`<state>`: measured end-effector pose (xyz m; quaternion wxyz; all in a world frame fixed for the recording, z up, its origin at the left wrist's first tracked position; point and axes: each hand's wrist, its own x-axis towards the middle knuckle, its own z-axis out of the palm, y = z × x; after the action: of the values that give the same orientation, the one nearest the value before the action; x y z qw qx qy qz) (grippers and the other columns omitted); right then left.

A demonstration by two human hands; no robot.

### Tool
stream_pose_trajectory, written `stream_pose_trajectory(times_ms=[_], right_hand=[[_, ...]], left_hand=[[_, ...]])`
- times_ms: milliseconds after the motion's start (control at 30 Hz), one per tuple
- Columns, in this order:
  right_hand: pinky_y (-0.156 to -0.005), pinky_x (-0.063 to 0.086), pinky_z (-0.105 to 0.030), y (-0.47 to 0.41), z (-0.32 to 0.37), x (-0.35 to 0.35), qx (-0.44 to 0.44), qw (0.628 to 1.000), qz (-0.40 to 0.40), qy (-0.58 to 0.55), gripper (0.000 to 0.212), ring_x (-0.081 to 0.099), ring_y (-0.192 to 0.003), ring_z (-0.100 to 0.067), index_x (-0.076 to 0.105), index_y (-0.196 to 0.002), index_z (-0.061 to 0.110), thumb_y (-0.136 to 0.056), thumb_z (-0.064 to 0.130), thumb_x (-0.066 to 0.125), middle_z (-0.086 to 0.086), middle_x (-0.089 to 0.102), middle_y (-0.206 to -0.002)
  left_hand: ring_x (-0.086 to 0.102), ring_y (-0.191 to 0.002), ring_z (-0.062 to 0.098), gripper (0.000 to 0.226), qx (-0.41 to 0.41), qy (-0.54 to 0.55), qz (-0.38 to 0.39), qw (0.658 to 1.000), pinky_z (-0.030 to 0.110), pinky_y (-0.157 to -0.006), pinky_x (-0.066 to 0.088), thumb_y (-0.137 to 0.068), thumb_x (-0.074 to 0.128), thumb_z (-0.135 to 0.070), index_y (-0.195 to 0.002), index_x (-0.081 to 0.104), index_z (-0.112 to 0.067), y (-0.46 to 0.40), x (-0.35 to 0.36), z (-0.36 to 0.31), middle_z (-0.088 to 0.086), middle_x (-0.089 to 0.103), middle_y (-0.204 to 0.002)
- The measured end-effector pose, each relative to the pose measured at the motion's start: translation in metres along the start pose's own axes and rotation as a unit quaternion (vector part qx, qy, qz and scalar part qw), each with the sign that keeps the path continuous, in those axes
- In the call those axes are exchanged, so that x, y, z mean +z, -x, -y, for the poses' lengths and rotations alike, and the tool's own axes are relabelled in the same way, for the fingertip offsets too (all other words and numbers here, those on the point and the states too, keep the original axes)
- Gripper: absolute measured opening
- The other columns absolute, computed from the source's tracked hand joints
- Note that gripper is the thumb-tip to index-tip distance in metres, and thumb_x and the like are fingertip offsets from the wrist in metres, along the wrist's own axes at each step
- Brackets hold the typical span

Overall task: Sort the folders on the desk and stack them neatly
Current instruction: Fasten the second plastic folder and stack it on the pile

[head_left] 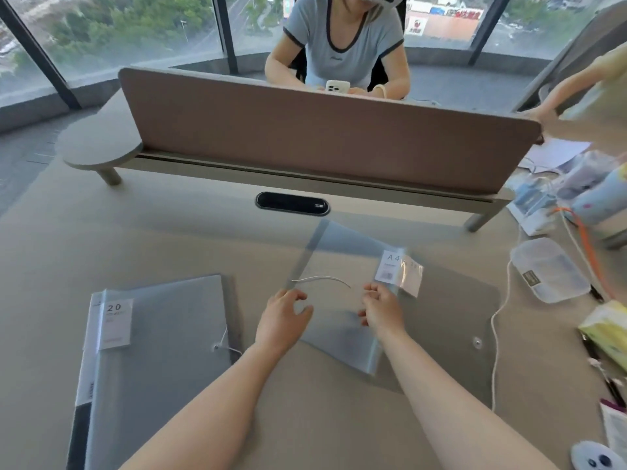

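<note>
The left hand [283,313] was over the counter [152,239] at centre, its fingers [298,296] curled and partly closed at the near-left edge of a translucent blue-grey folder [342,266]. Whether those fingers actually gripped the edge could not be told from the blurred view. The right hand [380,308] was on the folder's right side, fingers bent around its edge just below an "A4" label [393,268]; the folder appeared pinched there. The folder was tilted, its far end pointing away toward a black cable port [291,203] in the counter. A thin white elastic cord [322,279] arched across the folder between the two hands.

Under and to the right of that folder lay a flat translucent sleeve [451,320] with a snap button [477,342] near its right edge.

A second folder [163,340], grey-blue with a label marked "20" [115,322], lay flat on the counter well to the left of the hands, on top of further grey folders [79,418] whose edges showed at its left side.

A brown divider panel [322,137] stood across the far side of the counter. To the right lay a clear plastic box [549,269], a white cable [498,320] and a tissue pack [607,330].
</note>
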<state>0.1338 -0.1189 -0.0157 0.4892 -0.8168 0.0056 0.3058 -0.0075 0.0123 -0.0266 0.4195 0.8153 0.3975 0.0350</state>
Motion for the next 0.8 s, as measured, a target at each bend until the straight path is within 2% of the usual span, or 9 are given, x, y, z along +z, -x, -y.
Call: stream_pose_trajectory(times_ms=[100, 200, 233, 300, 400, 467, 600, 700, 800], right_hand=[[-0.060, 0.049, -0.034, -0.013, -0.001, -0.030, 0.002, 1.000, -0.015, 0.010, 0.027, 0.057, -0.066, -0.023, 0.057, -0.109, 0.019, -0.089, 0.009, 0.041, -0.001, 0.058, -0.086], [-0.088, 0.055, -0.047, -0.033, -0.008, -0.056, -0.015, 0.998, -0.006, 0.065, 0.047, 0.064, -0.100, -0.034, 0.056, -0.117, 0.028, -0.073, 0.022, 0.042, -0.005, 0.061, -0.119], [-0.091, 0.054, -0.050, -0.040, -0.009, -0.063, -0.025, 0.996, -0.002, 0.085, 0.050, 0.063, -0.105, -0.035, 0.055, -0.120, 0.029, -0.073, 0.023, 0.043, -0.005, 0.060, -0.126], [-0.091, 0.052, -0.045, -0.041, 0.004, -0.074, -0.047, 0.992, -0.002, 0.116, 0.049, 0.062, -0.109, -0.033, 0.053, -0.129, 0.026, -0.081, 0.016, 0.046, 0.000, 0.054, -0.133], [-0.089, 0.042, -0.030, -0.056, 0.014, -0.087, -0.090, 0.979, 0.002, 0.184, 0.044, 0.055, -0.117, -0.024, 0.053, -0.131, 0.023, -0.089, 0.011, 0.047, 0.000, 0.051, -0.131], [-0.093, 0.039, -0.032, -0.069, 0.016, -0.093, -0.092, 0.972, 0.013, 0.217, 0.043, 0.050, -0.125, -0.023, 0.051, -0.131, 0.024, -0.089, 0.014, 0.049, -0.003, 0.047, -0.138], [-0.093, 0.045, -0.036, -0.095, 0.020, -0.097, -0.091, 0.968, 0.041, 0.228, 0.042, 0.056, -0.118, -0.026, 0.047, -0.129, 0.021, -0.087, 0.017, 0.049, -0.002, 0.043, -0.137], [-0.091, 0.044, -0.037, -0.112, 0.025, -0.099, -0.095, 0.957, 0.035, 0.270, 0.038, 0.055, -0.115, -0.027, 0.045, -0.125, 0.019, -0.087, 0.019, 0.048, -0.001, 0.040, -0.142], [-0.099, 0.040, -0.037, -0.126, 0.025, -0.099, -0.076, 0.949, 0.046, 0.304, 0.054, 0.048, -0.128, -0.027, 0.035, -0.142, 0.018, -0.090, 0.019, 0.048, 0.001, 0.029, -0.155]], left_hand=[[0.052, -0.124, 0.020, 0.036, 0.016, -0.021, 0.049, 0.998, 0.031, -0.100, 0.042, -0.088, 0.065, -0.031, -0.121, 0.063, -0.018, -0.005, 0.030, -0.026, -0.001, 0.060, -0.130], [0.051, -0.125, 0.021, 0.044, 0.030, -0.048, 0.089, 0.994, 0.034, -0.100, 0.043, -0.088, 0.065, -0.037, -0.129, 0.059, -0.021, -0.010, 0.054, -0.048, -0.003, 0.056, -0.135], [0.049, -0.127, 0.020, 0.047, 0.036, -0.052, 0.098, 0.993, 0.034, -0.101, 0.043, -0.088, 0.065, -0.038, -0.131, 0.057, -0.022, -0.013, 0.062, -0.056, -0.003, 0.054, -0.136], [0.043, -0.134, 0.017, 0.053, 0.046, -0.057, 0.115, 0.991, 0.033, -0.105, 0.040, -0.088, 0.065, -0.040, -0.136, 0.053, -0.023, -0.016, 0.075, -0.068, -0.004, 0.050, -0.142], [0.032, -0.143, 0.019, 0.065, 0.065, -0.088, 0.146, 0.983, 0.035, -0.112, 0.034, -0.087, 0.065, -0.041, -0.145, 0.042, -0.024, -0.021, 0.094, -0.082, -0.003, 0.036, -0.156], [0.024, -0.147, 0.023, 0.073, 0.069, -0.117, 0.167, 0.977, 0.038, -0.116, 0.029, -0.086, 0.065, -0.044, -0.150, 0.035, -0.026, -0.023, 0.105, -0.089, -0.001, 0.025, -0.162], [0.014, -0.151, 0.024, 0.082, 0.080, -0.161, 0.165, 0.970, 0.040, -0.121, 0.019, -0.085, 0.064, -0.051, -0.154, 0.024, -0.029, -0.030, 0.120, -0.095, 0.001, 0.014, -0.166], [0.008, -0.153, 0.022, 0.086, 0.086, -0.179, 0.158, 0.967, 0.039, -0.123, 0.013, -0.085, 0.063, -0.052, -0.155, 0.020, -0.029, -0.037, 0.127, -0.096, 0.002, 0.011, -0.166], [0.005, -0.153, 0.021, 0.086, 0.086, -0.192, 0.157, 0.965, 0.038, -0.124, 0.010, -0.085, 0.062, -0.054, -0.155, 0.018, -0.029, -0.043, 0.132, -0.096, 0.002, 0.009, -0.166]])
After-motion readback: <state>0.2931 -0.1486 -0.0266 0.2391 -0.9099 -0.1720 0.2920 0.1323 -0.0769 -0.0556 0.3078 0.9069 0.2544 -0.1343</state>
